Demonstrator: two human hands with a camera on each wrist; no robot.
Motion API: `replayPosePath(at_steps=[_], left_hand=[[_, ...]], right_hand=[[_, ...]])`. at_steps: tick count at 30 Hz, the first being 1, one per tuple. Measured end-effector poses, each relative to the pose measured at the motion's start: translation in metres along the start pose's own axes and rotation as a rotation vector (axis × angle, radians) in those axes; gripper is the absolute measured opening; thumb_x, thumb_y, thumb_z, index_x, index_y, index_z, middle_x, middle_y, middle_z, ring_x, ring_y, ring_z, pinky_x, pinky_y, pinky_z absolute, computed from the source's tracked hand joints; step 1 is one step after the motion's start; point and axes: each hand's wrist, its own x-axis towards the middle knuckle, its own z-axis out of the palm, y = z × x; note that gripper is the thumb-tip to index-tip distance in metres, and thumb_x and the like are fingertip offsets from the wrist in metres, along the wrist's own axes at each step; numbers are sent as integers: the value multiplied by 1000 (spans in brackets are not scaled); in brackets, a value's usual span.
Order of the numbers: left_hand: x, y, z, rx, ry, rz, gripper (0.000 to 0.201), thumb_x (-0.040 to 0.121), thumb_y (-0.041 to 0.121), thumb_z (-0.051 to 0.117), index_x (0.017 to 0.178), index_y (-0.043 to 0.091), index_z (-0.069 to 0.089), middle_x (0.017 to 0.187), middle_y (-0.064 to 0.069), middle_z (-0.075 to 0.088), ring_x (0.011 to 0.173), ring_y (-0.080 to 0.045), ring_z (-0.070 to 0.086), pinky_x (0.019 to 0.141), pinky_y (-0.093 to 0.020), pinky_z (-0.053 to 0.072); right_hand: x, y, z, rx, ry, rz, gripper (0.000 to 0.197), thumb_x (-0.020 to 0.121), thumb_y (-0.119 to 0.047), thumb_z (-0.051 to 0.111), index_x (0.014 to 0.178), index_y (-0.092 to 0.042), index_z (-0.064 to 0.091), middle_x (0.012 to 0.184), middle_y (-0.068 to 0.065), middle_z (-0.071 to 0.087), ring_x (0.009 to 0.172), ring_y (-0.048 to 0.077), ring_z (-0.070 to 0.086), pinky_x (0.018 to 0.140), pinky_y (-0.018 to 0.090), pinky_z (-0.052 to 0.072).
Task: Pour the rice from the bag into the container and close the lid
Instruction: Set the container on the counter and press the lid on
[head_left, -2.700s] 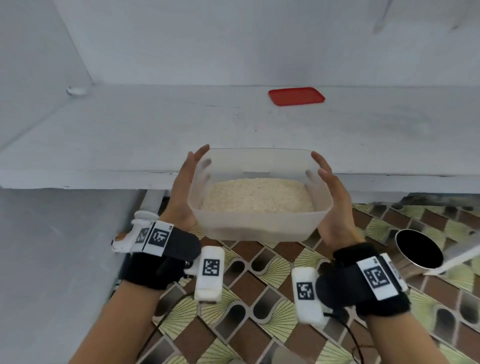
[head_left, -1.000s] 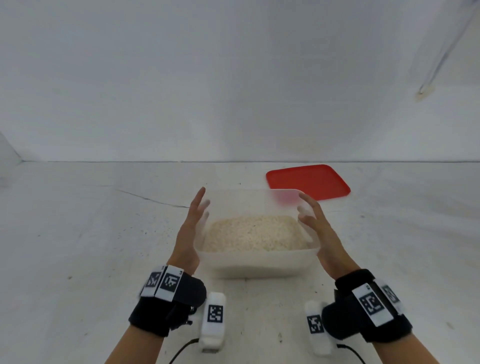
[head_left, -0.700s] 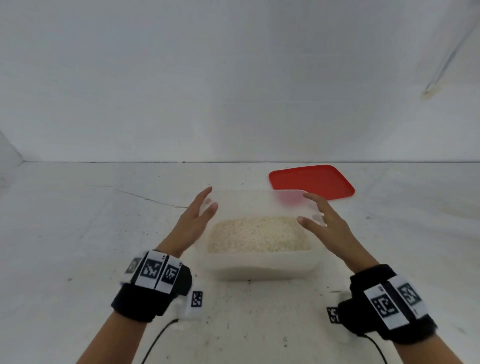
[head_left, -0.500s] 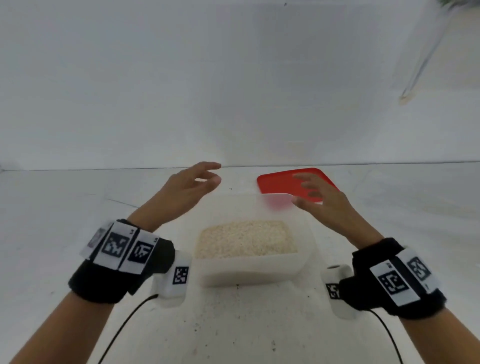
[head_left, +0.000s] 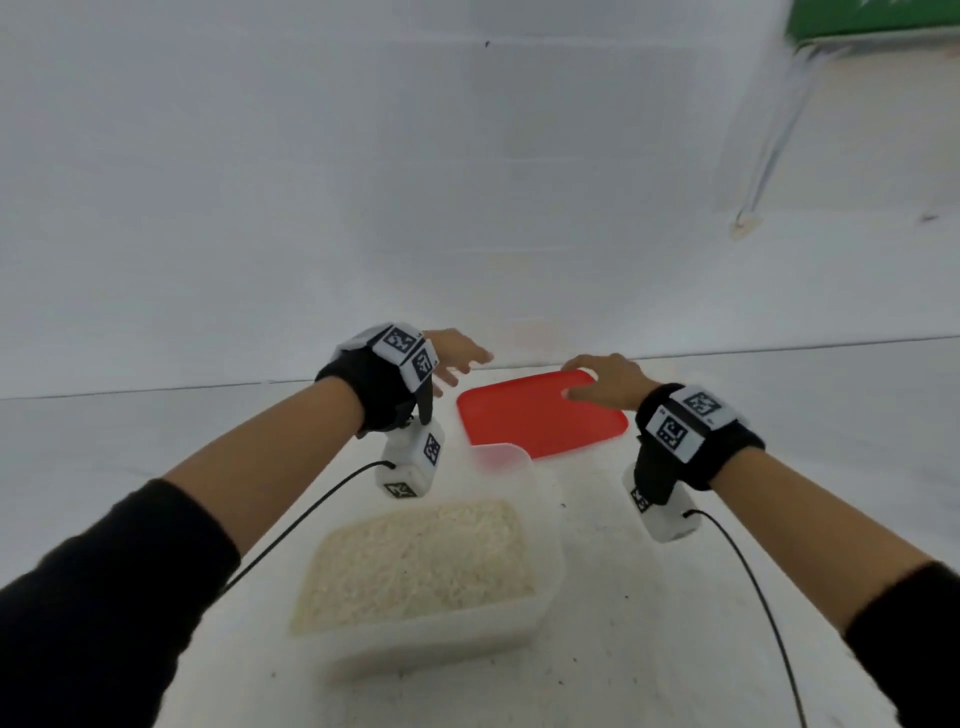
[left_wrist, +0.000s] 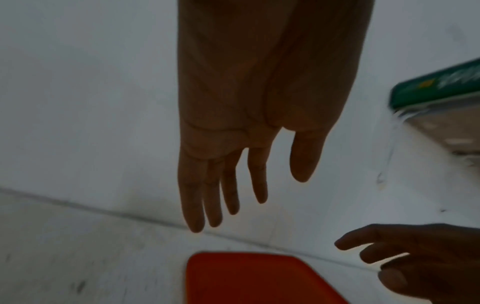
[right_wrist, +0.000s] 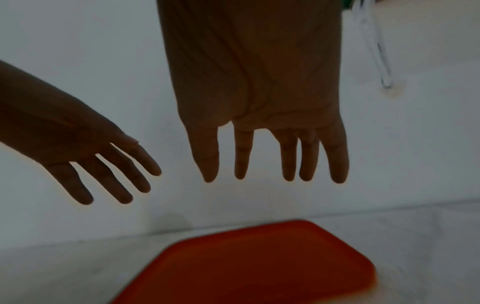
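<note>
A clear plastic container (head_left: 431, 644) stands on the white surface at the near centre, holding a bed of white rice (head_left: 421, 561). Behind it lies the flat red lid (head_left: 535, 415). My left hand (head_left: 460, 358) hovers with straight fingers just beyond the lid's far left corner and holds nothing. Above the lid's far right corner my right hand (head_left: 605, 379) is spread and empty. In the left wrist view the left hand (left_wrist: 255, 193) hangs over the lid (left_wrist: 249, 279). In the right wrist view the right hand (right_wrist: 288, 164) floats above the lid (right_wrist: 259, 267), apart from it.
A white wall rises right behind the lid. A green package (head_left: 872, 21) with clear plastic below it sits high at the upper right, also in the left wrist view as the green package (left_wrist: 439, 90). Wrist-camera cables trail beside the container.
Both hands let go of the container after setting it on the surface and moved forward over the red lid. The head view has come closer and looks down on the rice.
</note>
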Motion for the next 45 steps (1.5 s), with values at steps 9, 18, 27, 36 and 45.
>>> replayPosePath(at_steps=[9, 18, 27, 36, 45], left_hand=[[77, 20, 17, 480, -224, -146, 66, 95, 42, 41, 147, 9, 14, 154, -6, 17, 140, -24, 20, 106, -32, 25], [114, -5, 40, 728, -238, -221, 86, 79, 59, 57, 146, 18, 23, 151, -7, 26, 135, -27, 31, 107, -36, 29], [109, 3, 36, 437, -174, -24, 57, 98, 34, 36, 147, 14, 13, 155, -6, 9, 142, -23, 11, 111, -34, 16], [103, -9, -5, -20, 182, 185, 65, 70, 35, 78, 128, 36, 50, 142, -5, 41, 129, -23, 40, 106, -37, 37], [36, -24, -48, -41, 433, 295, 61, 59, 45, 80, 116, 44, 57, 138, -7, 42, 122, -25, 46, 106, -37, 36]], right_hand=[[51, 34, 46, -44, -78, 226, 77, 82, -57, 57, 145, -42, 16, 152, 21, -8, 139, 44, -5, 112, 53, 12], [65, 40, 53, -22, -108, 206, 80, 78, -51, 65, 145, -38, 22, 147, 18, 13, 135, 38, 13, 110, 47, 22], [63, 30, 49, 118, 48, 296, 75, 72, -38, 76, 137, -32, 40, 137, 19, 22, 127, 37, 22, 104, 36, 30], [49, 4, 10, 276, 248, 214, 64, 76, -41, 72, 134, -35, 45, 136, 19, 25, 125, 39, 23, 104, 38, 24], [1, -58, -39, 447, 351, 5, 59, 80, -40, 68, 134, -32, 46, 136, 16, 23, 126, 38, 23, 108, 37, 24]])
